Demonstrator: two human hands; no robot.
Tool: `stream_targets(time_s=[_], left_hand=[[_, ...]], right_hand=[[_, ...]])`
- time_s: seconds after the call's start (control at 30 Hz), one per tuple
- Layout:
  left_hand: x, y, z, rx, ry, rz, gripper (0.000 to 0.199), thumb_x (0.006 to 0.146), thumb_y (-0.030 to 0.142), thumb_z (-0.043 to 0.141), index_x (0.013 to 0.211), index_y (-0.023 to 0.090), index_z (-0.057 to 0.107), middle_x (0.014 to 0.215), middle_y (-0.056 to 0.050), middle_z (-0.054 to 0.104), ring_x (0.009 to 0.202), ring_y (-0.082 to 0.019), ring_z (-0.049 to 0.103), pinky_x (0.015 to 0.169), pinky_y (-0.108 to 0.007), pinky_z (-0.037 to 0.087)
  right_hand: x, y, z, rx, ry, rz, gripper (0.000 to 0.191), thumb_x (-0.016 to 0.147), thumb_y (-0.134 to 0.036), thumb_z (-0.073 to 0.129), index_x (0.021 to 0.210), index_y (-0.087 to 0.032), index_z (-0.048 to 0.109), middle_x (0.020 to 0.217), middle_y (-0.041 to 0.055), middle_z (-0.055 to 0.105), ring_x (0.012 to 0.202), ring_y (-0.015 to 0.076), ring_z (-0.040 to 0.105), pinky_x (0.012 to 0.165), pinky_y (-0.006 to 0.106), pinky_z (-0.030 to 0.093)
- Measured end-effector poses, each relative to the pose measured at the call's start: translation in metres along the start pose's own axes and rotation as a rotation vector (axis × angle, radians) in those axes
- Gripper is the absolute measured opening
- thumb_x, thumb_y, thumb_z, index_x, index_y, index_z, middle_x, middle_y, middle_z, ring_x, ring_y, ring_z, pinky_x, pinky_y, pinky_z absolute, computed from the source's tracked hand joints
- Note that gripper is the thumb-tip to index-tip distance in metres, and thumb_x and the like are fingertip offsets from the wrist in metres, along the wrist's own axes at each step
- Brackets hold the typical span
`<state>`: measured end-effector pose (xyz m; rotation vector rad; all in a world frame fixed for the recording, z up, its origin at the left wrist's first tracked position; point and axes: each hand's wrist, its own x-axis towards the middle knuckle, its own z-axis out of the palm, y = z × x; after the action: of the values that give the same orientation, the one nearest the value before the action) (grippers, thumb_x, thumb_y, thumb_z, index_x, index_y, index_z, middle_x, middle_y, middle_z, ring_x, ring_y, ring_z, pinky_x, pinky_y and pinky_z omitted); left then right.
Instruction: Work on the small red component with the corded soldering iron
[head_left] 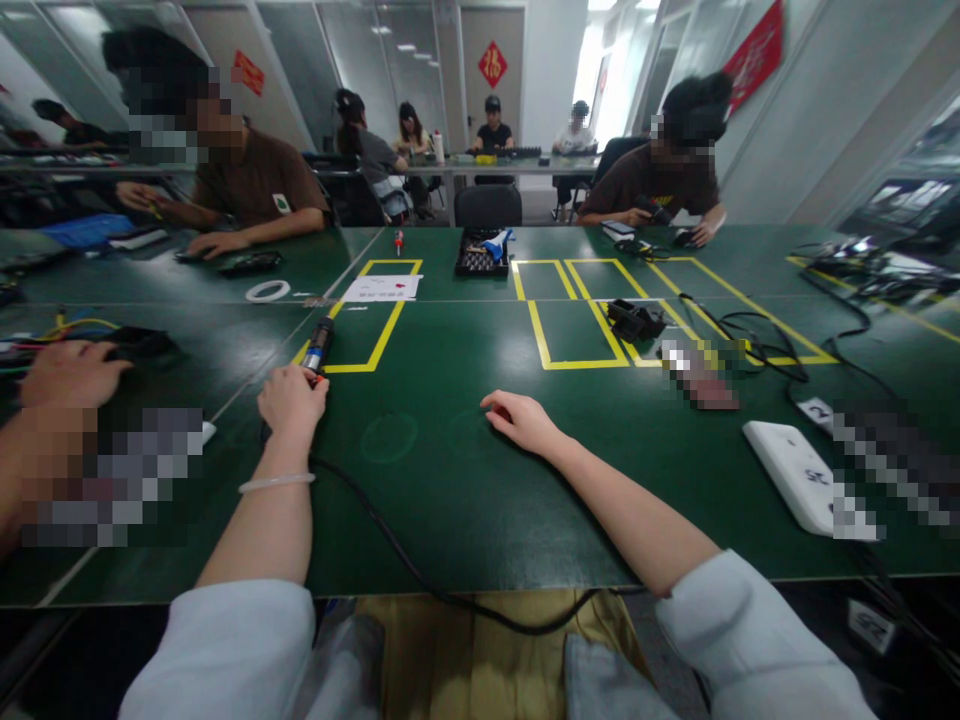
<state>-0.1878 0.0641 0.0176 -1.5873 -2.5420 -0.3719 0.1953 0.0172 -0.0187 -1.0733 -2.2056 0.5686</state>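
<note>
Black, blue-banded cylindrical tool [319,345] in the left hand [293,400], far end pointing forward

Open green tabletop [450,520] mid-front, black cable [382,525] across its near side

With the wearer at six o'clock on the green surface [450,520], the left of the hands [294,405] grips a dark cylindrical tool [318,345] toward nine o'clock, while the right hand [521,420], loosely curled, is near the middle. A black tray [480,268] lies at twelve o'clock, a printed sheet [384,288] at eleven, a tape roll [268,291] at ten, a black bracket [634,320] at two and a white case [795,475] past three. Seated people [259,185] face the surface's far side at ten and one o'clock.
</note>
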Motion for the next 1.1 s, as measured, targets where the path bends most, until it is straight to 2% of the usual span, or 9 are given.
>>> stream_targets(time_s=[0.3, 0.5, 0.6, 0.67, 0.73, 0.83, 0.93, 1.03, 1.1], left_hand=[[0.000, -0.003, 0.004, -0.042, 0.030, 0.033, 0.032, 0.083, 0.043, 0.055, 0.102, 0.018, 0.061, 0.118, -0.020, 0.054, 0.108, -0.038, 0.054, 0.083, -0.046, 0.044], [-0.003, 0.001, 0.004, -0.055, 0.067, 0.038, 0.034, 0.086, 0.038, 0.048, 0.106, 0.013, 0.059, 0.117, -0.023, 0.054, 0.109, -0.039, 0.052, 0.087, -0.049, 0.042], [-0.007, 0.009, 0.002, -0.103, 0.135, 0.159, 0.032, 0.088, 0.037, 0.044, 0.104, 0.014, 0.059, 0.120, -0.020, 0.055, 0.113, -0.035, 0.051, 0.092, -0.046, 0.041], [-0.012, 0.021, 0.000, -0.203, 0.128, 0.282, 0.030, 0.089, 0.036, 0.043, 0.106, 0.016, 0.058, 0.122, -0.016, 0.056, 0.114, -0.030, 0.052, 0.096, -0.041, 0.040], [-0.022, 0.040, -0.001, -0.353, 0.023, 0.405, 0.029, 0.089, 0.037, 0.045, 0.106, 0.017, 0.058, 0.115, -0.011, 0.062, 0.107, -0.025, 0.057, 0.094, -0.035, 0.042], [-0.046, 0.074, 0.001, -0.590, -0.232, 0.592, 0.032, 0.088, 0.042, 0.051, 0.104, 0.017, 0.061, 0.101, -0.006, 0.067, 0.094, -0.020, 0.062, 0.088, -0.032, 0.047], [-0.074, 0.107, 0.002, -0.762, -0.471, 0.739, 0.036, 0.087, 0.045, 0.053, 0.107, 0.018, 0.065, 0.105, -0.007, 0.068, 0.095, -0.020, 0.063, 0.086, -0.032, 0.048], [-0.095, 0.126, 0.002, -0.853, -0.642, 0.818, 0.037, 0.087, 0.044, 0.055, 0.113, 0.019, 0.065, 0.110, -0.007, 0.067, 0.099, -0.021, 0.063, 0.088, -0.033, 0.048], [-0.104, 0.131, 0.002, -0.890, -0.727, 0.822, 0.041, 0.087, 0.043, 0.056, 0.120, 0.019, 0.062, 0.106, -0.008, 0.068, 0.094, -0.020, 0.063, 0.083, -0.032, 0.048]], right_hand=[[0.000, 0.001, 0.000, -0.013, -0.004, -0.008, 0.017, 0.089, -0.019, 0.055, 0.104, -0.019, 0.063, 0.082, 0.0007, 0.063, 0.068, 0.0119, 0.054, 0.067, 0.022, 0.039], [0.001, 0.001, 0.002, -0.028, -0.001, -0.015, 0.016, 0.089, -0.020, 0.054, 0.102, -0.019, 0.064, 0.084, 0.0013, 0.064, 0.070, 0.0122, 0.054, 0.067, 0.022, 0.039], [0.001, 0.002, 0.003, -0.029, 0.003, -0.018, 0.015, 0.089, -0.020, 0.054, 0.101, -0.019, 0.064, 0.084, 0.0012, 0.064, 0.069, 0.0119, 0.054, 0.067, 0.022, 0.039], [0.001, 0.002, 0.003, -0.026, 0.004, -0.020, 0.015, 0.089, -0.020, 0.054, 0.101, -0.019, 0.064, 0.084, 0.0012, 0.064, 0.069, 0.0119, 0.054, 0.067, 0.022, 0.039], [0.001, 0.002, 0.003, -0.026, 0.003, -0.019, 0.015, 0.090, -0.020, 0.054, 0.101, -0.019, 0.064, 0.084, 0.0012, 0.064, 0.069, 0.0120, 0.054, 0.067, 0.022, 0.039], [0.001, 0.001, 0.002, -0.024, -0.001, -0.007, 0.015, 0.089, -0.020, 0.054, 0.102, -0.019, 0.063, 0.083, 0.0006, 0.064, 0.068, 0.0119, 0.054, 0.067, 0.022, 0.039], [0.000, 0.000, 0.001, 0.005, -0.004, -0.001, 0.020, 0.089, -0.020, 0.055, 0.108, -0.020, 0.061, 0.081, -0.0003, 0.063, 0.068, 0.0117, 0.055, 0.067, 0.022, 0.040], [0.000, -0.002, 0.000, 0.059, -0.022, -0.004, 0.031, 0.087, -0.023, 0.058, 0.118, -0.021, 0.055, 0.079, -0.0019, 0.063, 0.066, 0.0115, 0.055, 0.065, 0.022, 0.040], [0.000, -0.003, 0.000, 0.086, -0.045, -0.015, 0.035, 0.086, -0.024, 0.061, 0.120, -0.021, 0.053, 0.079, -0.0025, 0.063, 0.065, 0.0113, 0.055, 0.065, 0.022, 0.041]])
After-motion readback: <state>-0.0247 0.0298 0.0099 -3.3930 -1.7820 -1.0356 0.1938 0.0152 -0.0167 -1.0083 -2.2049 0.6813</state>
